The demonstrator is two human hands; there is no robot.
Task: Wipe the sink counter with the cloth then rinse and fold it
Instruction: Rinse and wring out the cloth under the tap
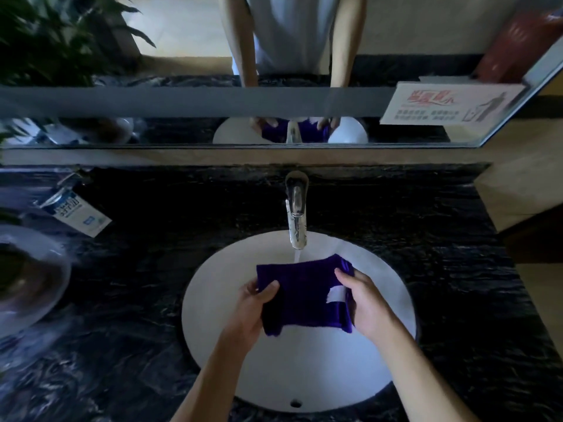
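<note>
A purple cloth (pixel 304 295) with a white label is stretched over the white oval sink (pixel 213 345). My left hand (pixel 253 309) grips its left edge and my right hand (pixel 364 300) grips its right edge by the label. A chrome tap (pixel 296 208) stands behind the basin, and a stream of water (pixel 297 255) runs from it onto the cloth's far edge. Black marble counter (pixel 137 269) surrounds the sink.
A white and blue soap bottle (pixel 76 213) lies on the counter at the left, next to a round plant pot (pixel 30 278). A mirror (pixel 182 41) runs along the back wall, with a notice card (pixel 451 103) at its right. Tan wall sits at the right.
</note>
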